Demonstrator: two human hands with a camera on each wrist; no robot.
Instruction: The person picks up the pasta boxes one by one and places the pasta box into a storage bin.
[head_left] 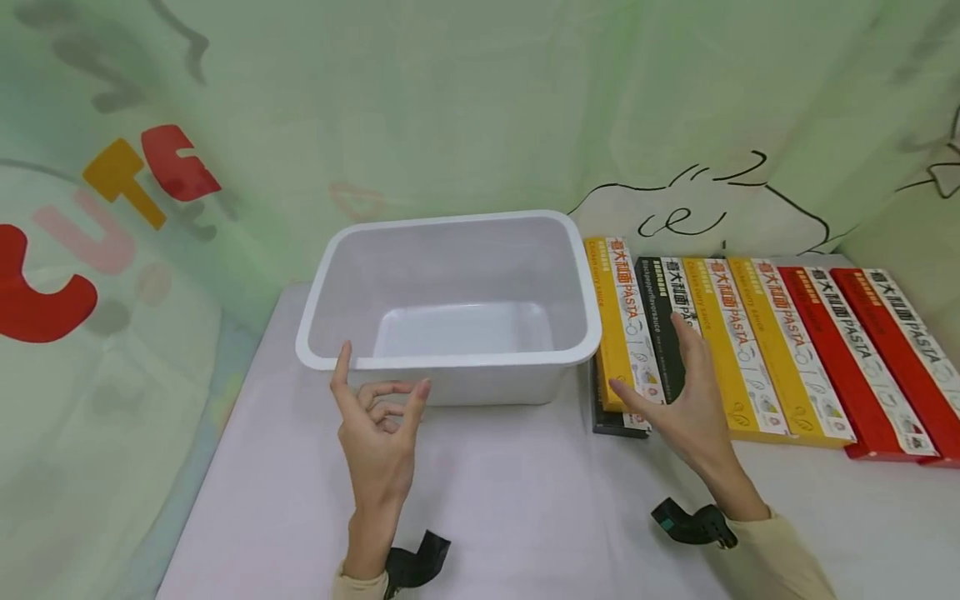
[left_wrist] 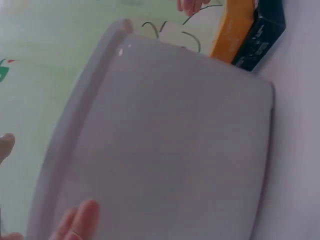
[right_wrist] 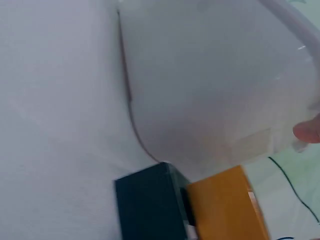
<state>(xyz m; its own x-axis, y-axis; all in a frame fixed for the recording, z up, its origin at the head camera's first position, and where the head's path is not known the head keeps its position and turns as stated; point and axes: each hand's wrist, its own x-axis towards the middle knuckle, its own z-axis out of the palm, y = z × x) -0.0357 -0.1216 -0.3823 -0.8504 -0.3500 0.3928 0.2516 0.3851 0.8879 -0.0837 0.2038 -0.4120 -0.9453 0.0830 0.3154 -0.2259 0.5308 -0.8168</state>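
Note:
A white plastic bin (head_left: 487, 382) stands on the table, its inside bare. My left hand (head_left: 381, 454) hovers by the front rim near the bin's left corner, index finger raised and the other fingers loosely bent around nothing. Over the pasta boxes to the right is my right hand (head_left: 693, 417), thumb and fingers spread apart with nothing between them. Nearest the bin, a yellow pasta box (head_left: 611, 325) lies on top of a black one (head_left: 617, 422). Seen from the right wrist, the ends of this black box (right_wrist: 150, 205) and yellow box (right_wrist: 227, 207) sit close to the bin wall.
Further right lie another black pasta box (head_left: 658, 308), two yellow boxes (head_left: 731, 350) and two red boxes (head_left: 855, 358), side by side. A pale cloth covers the table (head_left: 510, 492). Behind hangs a green printed curtain (head_left: 450, 108).

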